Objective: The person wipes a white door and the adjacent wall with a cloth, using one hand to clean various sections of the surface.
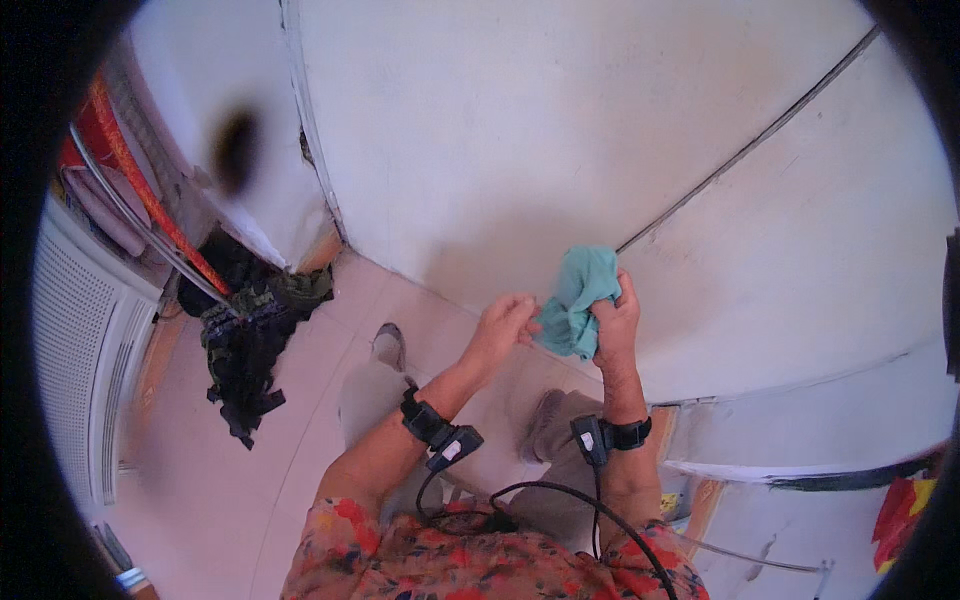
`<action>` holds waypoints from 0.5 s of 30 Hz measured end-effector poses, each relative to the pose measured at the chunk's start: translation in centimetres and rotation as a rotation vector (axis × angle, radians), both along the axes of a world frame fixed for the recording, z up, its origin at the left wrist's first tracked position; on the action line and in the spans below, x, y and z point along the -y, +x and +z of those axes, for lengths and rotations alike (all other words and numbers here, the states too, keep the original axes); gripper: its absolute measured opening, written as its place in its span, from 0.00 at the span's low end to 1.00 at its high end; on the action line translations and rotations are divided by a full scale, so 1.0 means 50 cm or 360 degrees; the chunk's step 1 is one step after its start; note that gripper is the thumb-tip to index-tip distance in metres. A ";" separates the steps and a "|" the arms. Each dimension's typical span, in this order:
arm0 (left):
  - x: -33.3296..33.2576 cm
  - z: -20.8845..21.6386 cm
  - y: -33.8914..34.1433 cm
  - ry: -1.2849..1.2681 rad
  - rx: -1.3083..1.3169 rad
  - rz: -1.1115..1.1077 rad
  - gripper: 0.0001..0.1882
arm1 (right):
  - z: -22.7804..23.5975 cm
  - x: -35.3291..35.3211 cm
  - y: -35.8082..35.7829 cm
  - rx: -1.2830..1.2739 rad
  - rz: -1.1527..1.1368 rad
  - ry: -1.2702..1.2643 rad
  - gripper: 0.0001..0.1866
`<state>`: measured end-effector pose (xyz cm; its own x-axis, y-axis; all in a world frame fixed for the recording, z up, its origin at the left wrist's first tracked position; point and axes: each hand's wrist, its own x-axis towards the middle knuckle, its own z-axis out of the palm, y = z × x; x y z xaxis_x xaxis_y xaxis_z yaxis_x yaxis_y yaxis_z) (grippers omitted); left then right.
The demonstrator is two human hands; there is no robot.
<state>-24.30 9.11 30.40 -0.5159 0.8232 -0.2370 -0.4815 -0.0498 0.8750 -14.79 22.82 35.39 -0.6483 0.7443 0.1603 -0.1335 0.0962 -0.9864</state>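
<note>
A crumpled teal cloth (580, 300) is bunched up in front of the white wall. My right hand (617, 318) grips it from the right, the thumb lying along its edge. On the other side my left hand (503, 332) is closed, with its fingertips pinched together at the cloth's left edge. Folds of the cloth hide part of my right fingers. Each forearm wears a black strap with a small dark device (455, 445), and a black cable (590, 490) runs from these across my body.
A white wall (520, 130) with a dark diagonal seam fills the far side. To the left, a mop with dark rag strips (250, 350) rests on the tiled floor, near an orange pole (150, 190) and a white perforated panel (75, 350). Red and yellow fabric (900, 520) shows at lower right.
</note>
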 end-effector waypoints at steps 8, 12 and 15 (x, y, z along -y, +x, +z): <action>-0.024 0.023 0.012 0.0294 0.0353 -0.0255 0.28 | -0.076 0.004 0.021 -0.0409 0.0385 -0.1142 0.19; -0.017 0.012 0.043 0.0194 0.0178 -0.0143 0.25 | -0.068 0.020 0.015 -0.0209 0.0357 -0.0943 0.20; -0.021 0.004 0.037 0.0128 0.0282 -0.0055 0.24 | -0.113 0.021 0.013 0.0030 0.0267 -0.0412 0.20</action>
<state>-22.44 10.15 30.61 -0.4431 0.8597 -0.2542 -0.6303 -0.0971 0.7703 -14.16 21.75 29.74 -0.7667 0.6411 -0.0337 -0.1078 -0.1804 -0.9777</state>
